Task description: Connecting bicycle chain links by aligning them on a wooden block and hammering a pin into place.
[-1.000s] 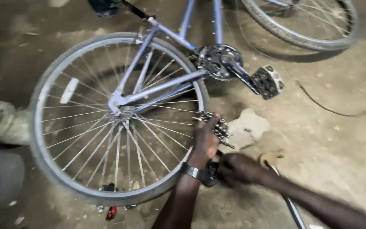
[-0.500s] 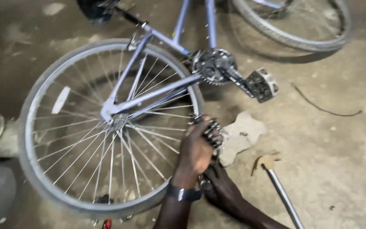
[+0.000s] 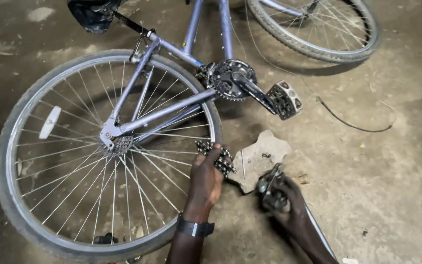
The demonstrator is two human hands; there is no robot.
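Observation:
A pale blue bicycle lies on its side on the dirt floor. Its rear wheel (image 3: 30, 215) fills the left of the head view, and the crankset (image 3: 230, 79) with a pedal (image 3: 285, 99) sits near the middle. My left hand (image 3: 206, 181) grips a bunched bicycle chain (image 3: 221, 159) beside the wheel's rim. My right hand (image 3: 282, 200) holds a dark metal derailleur-like part (image 3: 268, 185) just right of it, blurred by motion.
A flat pale stone (image 3: 262, 156) lies between my hands and the pedal. The front wheel (image 3: 348, 44) is at the top right. A loose cable (image 3: 352, 124) curls on the floor to the right. A saddle (image 3: 90, 15) shows at the top left.
My right hand has pulled away from the left and now holds the metal part apart from the chain. The view has shifted, so the bicycle sits lower and more to the right.

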